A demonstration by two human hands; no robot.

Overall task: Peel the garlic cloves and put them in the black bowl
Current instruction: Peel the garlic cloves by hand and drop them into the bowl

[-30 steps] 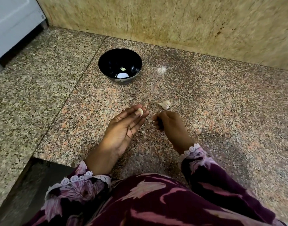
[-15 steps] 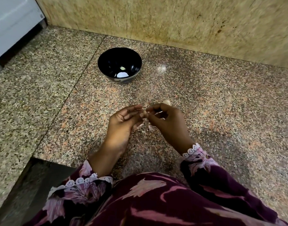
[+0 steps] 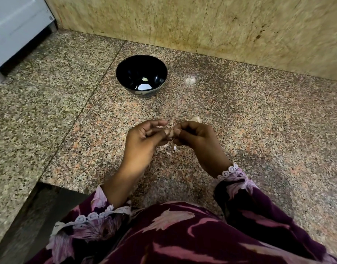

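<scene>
Head view, my only feed: worn high, facing forward and steeply down, wide-angle, close above both hands; granite counter (image 3: 259,121) fills frame, wall (image 3: 202,21) across top.

Counter (image 3: 259,130): polished speckled granite, glossy with a light glare spot. Black bowl (image 3: 125,73): smooth, glossy, looks like glazed ceramic or plastic, can't tell which. Wall (image 3: 202,25): mottled tan stone slab, duller sheen; sleeves (image 3: 238,180): soft printed cloth with lace trim.

Speckled granite counter (image 3: 259,121), black bowl (image 3: 125,73) standing on it, garlic piece (image 3: 196,119), papery skin scraps (image 3: 175,148)
</scene>
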